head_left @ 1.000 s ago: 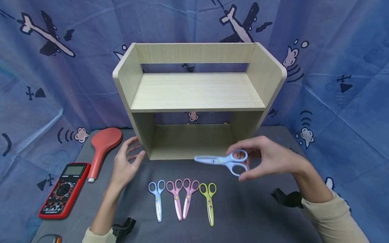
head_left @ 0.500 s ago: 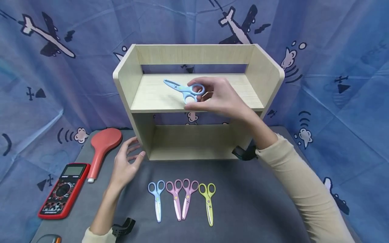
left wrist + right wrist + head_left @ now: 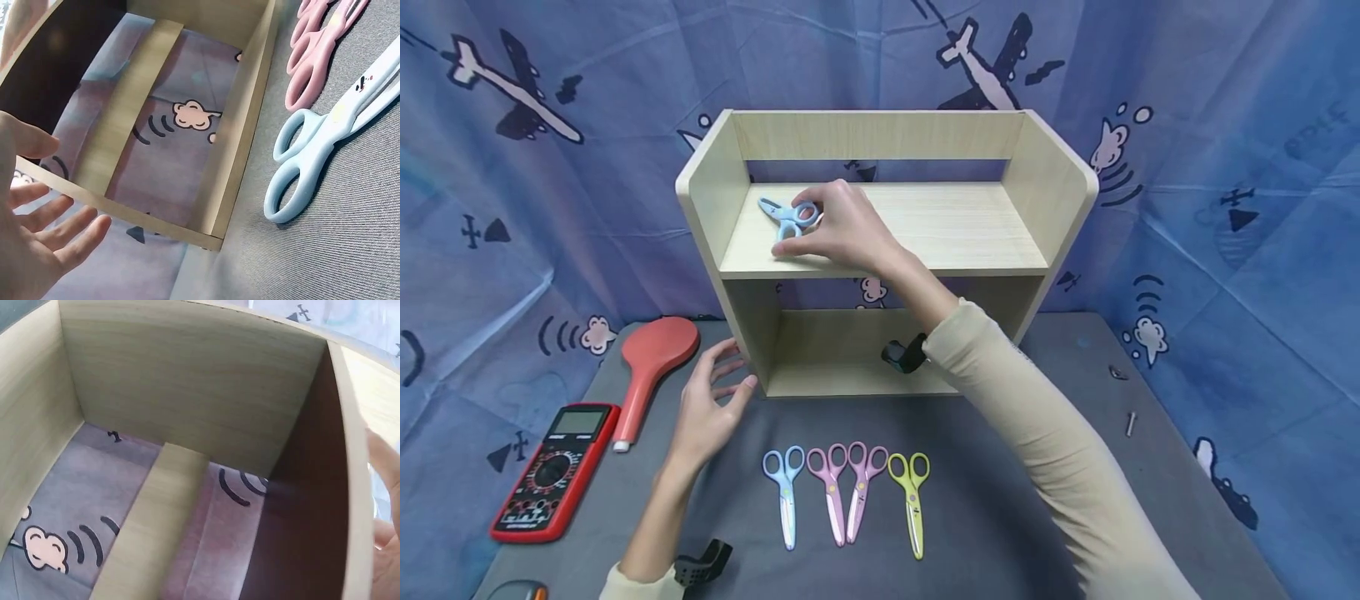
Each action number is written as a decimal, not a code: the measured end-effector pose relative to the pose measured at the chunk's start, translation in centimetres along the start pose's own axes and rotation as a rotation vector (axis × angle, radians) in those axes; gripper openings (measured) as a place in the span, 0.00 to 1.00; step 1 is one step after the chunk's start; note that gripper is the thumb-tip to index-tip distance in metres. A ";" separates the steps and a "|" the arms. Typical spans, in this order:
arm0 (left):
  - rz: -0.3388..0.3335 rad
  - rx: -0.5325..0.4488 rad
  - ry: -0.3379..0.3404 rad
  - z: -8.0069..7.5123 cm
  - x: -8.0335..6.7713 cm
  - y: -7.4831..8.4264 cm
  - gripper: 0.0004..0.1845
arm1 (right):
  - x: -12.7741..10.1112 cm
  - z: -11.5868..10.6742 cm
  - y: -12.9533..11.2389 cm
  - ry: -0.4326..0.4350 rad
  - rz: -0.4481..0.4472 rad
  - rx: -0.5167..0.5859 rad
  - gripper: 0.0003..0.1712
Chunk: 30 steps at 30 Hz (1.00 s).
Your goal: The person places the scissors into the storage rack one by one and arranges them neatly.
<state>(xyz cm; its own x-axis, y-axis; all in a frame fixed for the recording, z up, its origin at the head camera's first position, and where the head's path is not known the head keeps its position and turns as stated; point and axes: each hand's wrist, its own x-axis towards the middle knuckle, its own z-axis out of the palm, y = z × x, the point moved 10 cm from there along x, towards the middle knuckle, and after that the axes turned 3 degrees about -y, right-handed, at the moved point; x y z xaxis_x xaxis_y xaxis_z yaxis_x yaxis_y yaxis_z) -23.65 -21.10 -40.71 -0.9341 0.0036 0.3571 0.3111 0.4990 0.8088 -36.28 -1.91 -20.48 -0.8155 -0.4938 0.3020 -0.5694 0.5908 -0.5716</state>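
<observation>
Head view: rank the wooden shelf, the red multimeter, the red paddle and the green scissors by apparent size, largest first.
1. wooden shelf, by far.
2. red paddle and red multimeter: too alike to rank.
3. green scissors, smallest.

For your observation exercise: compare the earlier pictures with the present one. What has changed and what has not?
The right hand carried the blue scissors from above the table up and leftward onto the left end of the upper shelf, still gripping them. The left hand, the four scissors in a row, the multimeter and the red paddle stayed put.
</observation>
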 end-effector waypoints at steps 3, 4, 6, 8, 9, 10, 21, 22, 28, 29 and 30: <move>-0.007 0.003 -0.005 0.0 -0.1 -0.1 0.34 | 0.6 0.9 -0.5 0.033 0.012 -0.057 0.37; -0.010 0.003 -0.007 0.1 -0.1 -0.1 0.34 | 0.8 1.2 -0.7 0.041 0.007 -0.084 0.34; -0.014 -0.001 -0.008 0.1 -0.1 -0.1 0.34 | 0.9 1.7 -1.3 0.048 -0.021 -0.139 0.28; -0.017 -0.010 -0.009 0.1 -0.1 -0.1 0.34 | 1.0 2.2 -1.9 0.037 -0.059 -0.183 0.26; -0.018 -0.014 -0.009 0.1 -0.1 -0.1 0.34 | 1.0 2.5 -2.2 0.032 -0.080 -0.198 0.25; -0.017 -0.018 -0.008 0.2 -0.1 -0.1 0.34 | 0.9 2.6 -2.4 0.030 -0.095 -0.210 0.25; -0.044 -0.037 -0.020 0.4 0.1 -0.1 0.34 | 0.1 3.0 -3.1 0.028 -0.094 -0.142 0.28; -0.044 -0.035 -0.020 0.4 0.1 0.0 0.34 | -0.1 2.9 -3.0 0.027 -0.088 -0.126 0.30; -0.033 -0.024 -0.016 0.3 0.1 0.0 0.34 | -3.8 1.5 -2.9 0.045 -0.103 0.029 0.34; -0.031 -0.022 -0.016 0.3 0.1 0.0 0.35 | -4.8 1.3 -3.0 0.052 -0.123 0.049 0.33; -0.032 -0.021 -0.015 0.3 0.0 0.0 0.35 | -6.0 1.1 -3.0 0.058 -0.149 0.062 0.32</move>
<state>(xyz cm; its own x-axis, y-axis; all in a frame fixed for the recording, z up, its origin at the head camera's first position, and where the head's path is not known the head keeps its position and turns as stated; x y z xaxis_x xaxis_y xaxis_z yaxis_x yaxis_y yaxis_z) -23.73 -20.80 -40.82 -0.9460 0.0014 0.3242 0.2849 0.4811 0.8291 -29.62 -1.41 -21.41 -0.7279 -0.5347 0.4292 -0.6786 0.4722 -0.5626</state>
